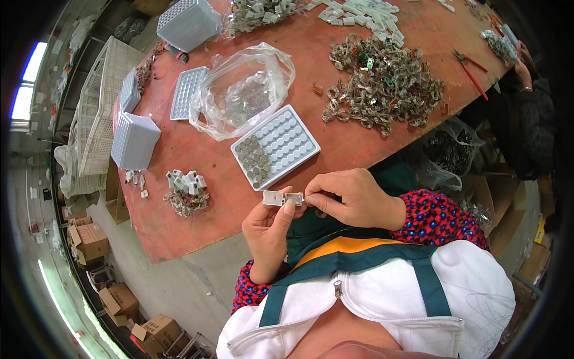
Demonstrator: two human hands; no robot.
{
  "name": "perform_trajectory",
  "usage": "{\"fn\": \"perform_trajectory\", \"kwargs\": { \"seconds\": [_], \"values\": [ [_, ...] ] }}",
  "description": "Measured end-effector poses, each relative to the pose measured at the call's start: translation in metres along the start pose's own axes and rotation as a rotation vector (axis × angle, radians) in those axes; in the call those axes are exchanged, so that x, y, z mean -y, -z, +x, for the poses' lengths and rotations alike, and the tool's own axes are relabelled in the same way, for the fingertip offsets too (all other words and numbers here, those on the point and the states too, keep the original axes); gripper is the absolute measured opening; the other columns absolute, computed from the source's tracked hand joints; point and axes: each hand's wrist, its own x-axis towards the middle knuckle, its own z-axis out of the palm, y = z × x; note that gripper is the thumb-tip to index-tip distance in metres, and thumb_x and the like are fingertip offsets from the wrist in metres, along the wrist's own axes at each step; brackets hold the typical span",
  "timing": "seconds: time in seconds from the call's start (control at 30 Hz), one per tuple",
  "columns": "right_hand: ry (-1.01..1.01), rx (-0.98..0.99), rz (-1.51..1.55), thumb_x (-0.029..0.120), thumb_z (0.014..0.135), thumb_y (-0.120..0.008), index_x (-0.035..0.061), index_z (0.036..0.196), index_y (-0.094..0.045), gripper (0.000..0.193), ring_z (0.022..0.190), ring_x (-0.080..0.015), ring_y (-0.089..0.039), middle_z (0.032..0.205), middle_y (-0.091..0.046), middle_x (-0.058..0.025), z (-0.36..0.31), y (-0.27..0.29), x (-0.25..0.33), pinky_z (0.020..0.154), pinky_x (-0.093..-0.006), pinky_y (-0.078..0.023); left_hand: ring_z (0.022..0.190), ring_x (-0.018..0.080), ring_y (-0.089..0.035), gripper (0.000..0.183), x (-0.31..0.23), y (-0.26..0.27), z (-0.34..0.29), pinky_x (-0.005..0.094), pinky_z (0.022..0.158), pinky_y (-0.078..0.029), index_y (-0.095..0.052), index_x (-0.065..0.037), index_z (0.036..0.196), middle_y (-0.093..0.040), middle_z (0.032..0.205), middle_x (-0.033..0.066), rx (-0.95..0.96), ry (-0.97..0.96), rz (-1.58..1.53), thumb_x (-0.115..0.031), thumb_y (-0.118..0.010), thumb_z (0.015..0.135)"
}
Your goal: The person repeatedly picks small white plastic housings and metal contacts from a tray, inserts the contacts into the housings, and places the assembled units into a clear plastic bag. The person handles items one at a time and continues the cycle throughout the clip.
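Tray (289, 169) is lying near table's (206, 152) front edge; discs (254, 160) are filling its left side. Case (273, 198) is sitting before tray's front corner, in left hand (268, 228). Bag (281, 57) is lying behind tray. Cord heap (388, 84) is spreading right of bag; pliers (461, 58) are lying farther right. Stacked trays (136, 142) are standing at left edge, bundle (186, 204) resting toward front left corner.
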Motion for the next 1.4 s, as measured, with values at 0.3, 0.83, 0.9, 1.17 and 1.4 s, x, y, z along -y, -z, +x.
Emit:
{"fn": "perform_trajectory", "kwargs": {
  "seconds": [0.3,0.83,0.9,1.17,1.4],
  "values": [
    [-0.007,0.002,-0.032,0.021,0.094,-0.066,0.01,0.094,-0.069,0.012,0.063,-0.0285,-0.067,0.073,-0.07,-0.0087,0.0,-0.003,0.001,0.056,-0.039,-0.05,0.099,0.0187,-0.07,0.03,0.008,-0.002,0.002,0.0303,0.084,-0.058,-0.061,0.009,0.127,-0.071,0.113,0.0153,-0.039,-0.021,-0.02,-0.005,-0.061,0.1],
    [0.216,-0.122,-0.15,0.008,0.085,-0.075,0.0056,0.092,-0.068,0.01,0.06,-0.0191,-0.064,0.083,-0.067,-0.0066,0.003,-0.004,0.006,0.052,-0.0313,-0.05,0.098,0.0198,-0.07,0.027,0.011,-0.004,-0.003,0.0334,0.086,-0.059,-0.058,0.007,0.125,-0.07,0.121,0.0226,-0.013,-0.265,0.129,-0.001,-0.061,0.1],
    [0.224,-0.134,-0.178,0.008,0.086,-0.075,0.0056,0.091,-0.068,0.009,0.059,-0.0192,-0.063,0.081,-0.067,-0.0071,0.003,-0.005,0.006,0.051,-0.0315,-0.049,0.098,0.0195,-0.071,0.028,0.01,-0.005,-0.004,0.033,0.086,-0.059,-0.058,0.009,0.126,-0.069,0.122,0.0226,-0.021,-0.259,0.167,-0.001,-0.06,0.1],
    [0.108,-0.113,-0.098,0.015,0.088,-0.071,0.0074,0.09,-0.067,0.008,0.067,-0.0266,-0.068,0.08,-0.069,-0.0072,0.001,-0.008,0.005,0.057,-0.036,-0.053,0.107,0.0229,-0.07,0.026,0.007,-0.01,-0.001,0.0344,0.09,-0.059,-0.058,0.01,0.125,-0.069,0.121,0.0226,-0.054,-0.121,0.034,-0.003,-0.056,0.103],
    [0.088,-0.075,0.007,0.006,0.09,-0.07,0.0018,0.095,-0.069,0.006,0.06,-0.0151,-0.07,0.078,-0.069,-0.0081,0.002,-0.008,0.004,0.052,-0.0269,-0.052,0.112,0.0223,-0.068,0.028,0.007,-0.011,-0.003,0.0345,0.094,-0.058,-0.057,0.009,0.127,-0.068,0.124,0.0219,-0.042,-0.178,0.075,-0.005,-0.056,0.104]
  ]
}}
